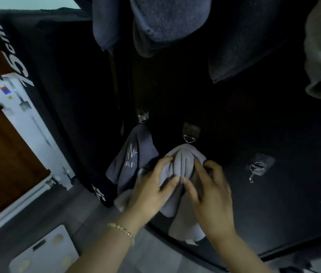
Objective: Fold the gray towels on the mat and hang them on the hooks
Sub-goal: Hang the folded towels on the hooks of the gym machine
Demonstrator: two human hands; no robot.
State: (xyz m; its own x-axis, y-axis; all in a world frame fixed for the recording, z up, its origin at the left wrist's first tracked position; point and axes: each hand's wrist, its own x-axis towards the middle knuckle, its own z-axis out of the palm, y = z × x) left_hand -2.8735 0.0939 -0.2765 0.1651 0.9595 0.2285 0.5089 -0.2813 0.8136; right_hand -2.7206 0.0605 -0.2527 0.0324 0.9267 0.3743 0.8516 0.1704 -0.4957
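Cloth of the gray towel point(184, 161) is pinched at its gathered top by left hand point(155, 188) and right hand point(210, 192), just below a hook point(189, 137) near the lower edge of the dark panel point(273, 213). Soft, light and limp, it is best held by that bunch.

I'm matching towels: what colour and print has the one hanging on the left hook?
The hung towel is gray with a white zigzag logo and lettering; head view.

Soft matt gray cloth towel point(183, 168) at centre, fine nap. Shiny bent-metal wall hook point(189, 137) above it. Flat matt black panel point(264, 125) behind. Smooth brown wood door point(2, 154) at left.
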